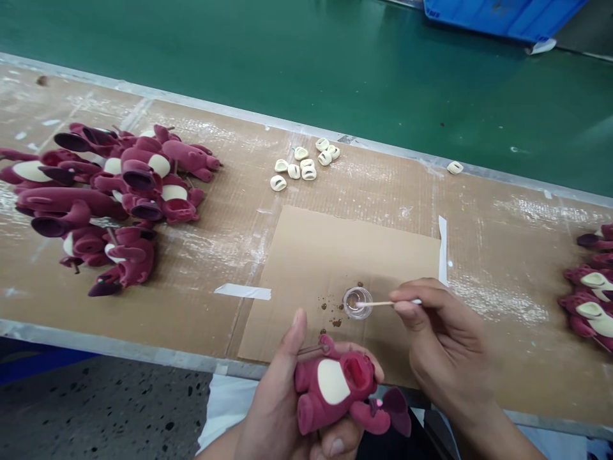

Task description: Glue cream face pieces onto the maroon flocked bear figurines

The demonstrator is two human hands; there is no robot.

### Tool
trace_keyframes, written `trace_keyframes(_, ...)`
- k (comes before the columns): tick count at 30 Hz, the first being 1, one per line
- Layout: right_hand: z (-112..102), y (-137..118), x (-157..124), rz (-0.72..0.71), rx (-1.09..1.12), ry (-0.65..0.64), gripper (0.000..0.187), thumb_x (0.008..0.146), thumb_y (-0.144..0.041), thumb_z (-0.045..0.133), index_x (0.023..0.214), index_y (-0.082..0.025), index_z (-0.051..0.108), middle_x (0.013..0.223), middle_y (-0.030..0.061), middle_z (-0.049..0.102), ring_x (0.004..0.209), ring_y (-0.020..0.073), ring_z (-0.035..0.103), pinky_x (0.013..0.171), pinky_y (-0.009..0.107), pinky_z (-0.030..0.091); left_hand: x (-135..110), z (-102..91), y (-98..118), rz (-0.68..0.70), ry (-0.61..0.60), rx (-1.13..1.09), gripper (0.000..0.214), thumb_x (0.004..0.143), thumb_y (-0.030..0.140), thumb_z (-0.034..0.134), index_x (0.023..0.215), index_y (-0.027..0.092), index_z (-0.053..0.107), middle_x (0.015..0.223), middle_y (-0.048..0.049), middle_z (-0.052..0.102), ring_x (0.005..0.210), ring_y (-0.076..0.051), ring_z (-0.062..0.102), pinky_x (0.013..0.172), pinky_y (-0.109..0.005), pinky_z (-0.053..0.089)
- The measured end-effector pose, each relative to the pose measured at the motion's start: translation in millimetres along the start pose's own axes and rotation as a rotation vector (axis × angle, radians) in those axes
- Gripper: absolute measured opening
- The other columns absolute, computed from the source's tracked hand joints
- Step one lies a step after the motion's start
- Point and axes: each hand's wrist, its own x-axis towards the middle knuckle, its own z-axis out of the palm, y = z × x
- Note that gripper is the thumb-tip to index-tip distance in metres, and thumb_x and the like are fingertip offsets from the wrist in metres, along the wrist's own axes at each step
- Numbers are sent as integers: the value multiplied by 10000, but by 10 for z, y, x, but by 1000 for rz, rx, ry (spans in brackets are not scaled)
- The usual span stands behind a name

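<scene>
L hand (282, 402) gripped a maroon flocked figure (335, 390) w/ a cream belly patch, fingers curled under it & thumb raised along its side, just past the bench's front edge. R hand (445, 338) was in a narrow pinch on a thin wooden stick (378, 304), held btwn thumb & fingers, its tip inside a small clear plastic cup (357, 303) (brown stuff in the bottom) standing on a cardboard sheet (325, 268). Brown specks (330, 313) lay on the sheet just beside the cup.

Further off on the cardboard-covered bench (502, 223): a loose cluster of cream cup-shaped pieces (301, 167), one more such piece (454, 167) apart near the far edge, a heap of maroon figures (110, 191) on the left & more maroon figures (591, 287) at the right edge. White tape strips (242, 292) lay by the sheet. Beyond the bench ran a green conveyor belt (306, 64) w/ a blue crate (502, 13) at its far side.
</scene>
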Motion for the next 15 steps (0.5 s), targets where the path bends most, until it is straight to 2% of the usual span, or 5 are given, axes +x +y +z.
trace_keyframes(3, -50, -98, -59, 63, 110, -8, 147, 979, -95, 651, 988, -232, 705, 873, 3, 675, 849, 142, 656, 695, 258, 532, 7, 8, -6, -22, -28, 18, 943, 936, 867, 239, 980, 87, 766, 562, -6, 491, 380, -53, 277, 389, -179, 190)
trace_keyframes(6, -71, -189, -93, 66, 178, -90, 153, 982, -85, 630, 972, -222, 698, 844, 0, 665, 803, 141, 652, 691, 267, 535, -1, 7, -8, -24, -3, 15, 909, 926, 870, 312, 950, 89, 775, 551, 6, 476, 383, -51, 280, 390, -179, 185)
trace_keyframes(11, -41, -242, -109, 57, 266, -193, 114, 986, -95, 645, 975, -198, 692, 815, -5, 681, 763, 129, 641, 698, 273, 530, -45, 3, -18, -45, 56, 2, 808, 867, 876, 492, 924, 105, 729, 647, -54, 633, 379, -41, 343, 387, -183, 184)
trace_keyframes(13, -24, -242, -111, 49, 273, -190, 114, 988, -90, 642, 977, -191, 695, 807, -3, 688, 755, 128, 641, 702, 275, 530, -53, -3, -19, -53, 33, 18, 814, 858, 886, 490, 922, 107, 717, 663, -73, 666, 367, -42, 356, 378, -189, 176)
trace_keyframes(15, -17, -239, -108, 38, 263, -181, 114, 992, -89, 637, 980, -187, 695, 807, 0, 689, 760, 128, 645, 704, 278, 530, -48, -6, -13, -49, -2, 21, 831, 873, 893, 444, 924, 109, 715, 611, -50, 638, 357, -47, 345, 370, -194, 179)
